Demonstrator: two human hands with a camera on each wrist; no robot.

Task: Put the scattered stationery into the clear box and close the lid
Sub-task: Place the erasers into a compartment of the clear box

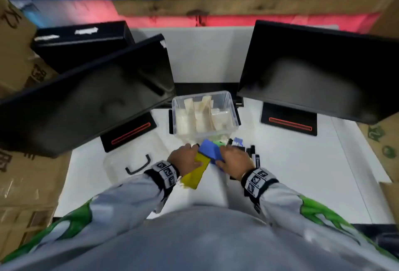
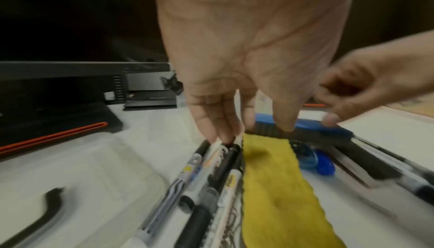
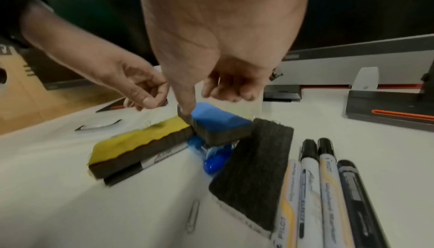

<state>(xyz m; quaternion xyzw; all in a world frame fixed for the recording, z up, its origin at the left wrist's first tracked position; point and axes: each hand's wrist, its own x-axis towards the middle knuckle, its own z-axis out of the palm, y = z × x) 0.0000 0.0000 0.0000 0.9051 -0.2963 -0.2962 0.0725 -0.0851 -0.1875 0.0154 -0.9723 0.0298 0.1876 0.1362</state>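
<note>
The clear box [image 1: 234,117] stands open at mid-table with pale packets inside. Its lid [image 1: 121,162] lies flat to the left. My left hand [image 1: 192,152] holds the far end of a yellow eraser [image 2: 277,187] between fingers [image 2: 218,133] and thumb, beside several markers [image 2: 206,174]. My right hand [image 3: 206,103] grips a tilted blue eraser [image 3: 218,122], thumb on its end. A black felt eraser [image 3: 256,168], more markers [image 3: 328,187], a blue plastic piece [image 3: 213,161] and a paper clip [image 3: 193,216] lie around it.
Two black monitors [image 1: 97,98] [image 1: 319,72] lean over the white table [image 1: 302,173] behind the box, their bases [image 1: 289,121] on it. Cardboard boxes [image 1: 19,173] crowd the left edge.
</note>
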